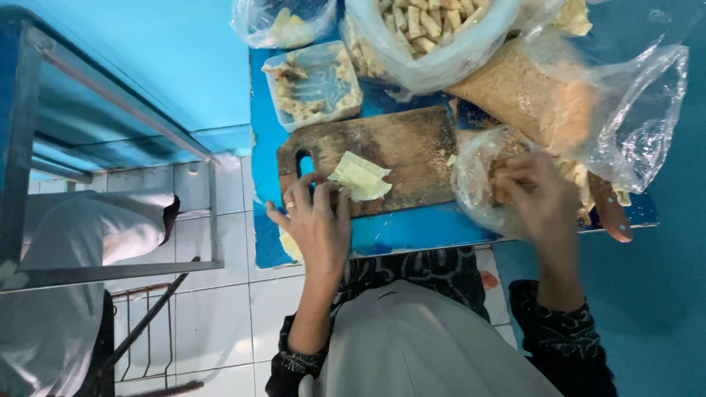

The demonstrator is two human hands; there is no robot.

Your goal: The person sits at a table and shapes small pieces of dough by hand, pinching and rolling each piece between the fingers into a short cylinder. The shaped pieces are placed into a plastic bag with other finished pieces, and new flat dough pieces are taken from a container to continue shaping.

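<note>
Two hands at work on my blue table (412, 231); my left hand (318, 220) rests fingers spread and holding nothing on the near edge of the wooden cutting board (397, 147), just beside a folded pale wrapper sheet (359, 178); my right hand (540, 197) reaches into a clear plastic bag (478, 176), fingers curled around a small brown piece, blurred; a bag of breadcrumbs (529, 95) lies behind.

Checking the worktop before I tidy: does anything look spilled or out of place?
Pale crumbs lie scattered over the right end of the wooden cutting board, beside the open bag of breadcrumbs. Nothing else looks tipped or damaged.
</note>
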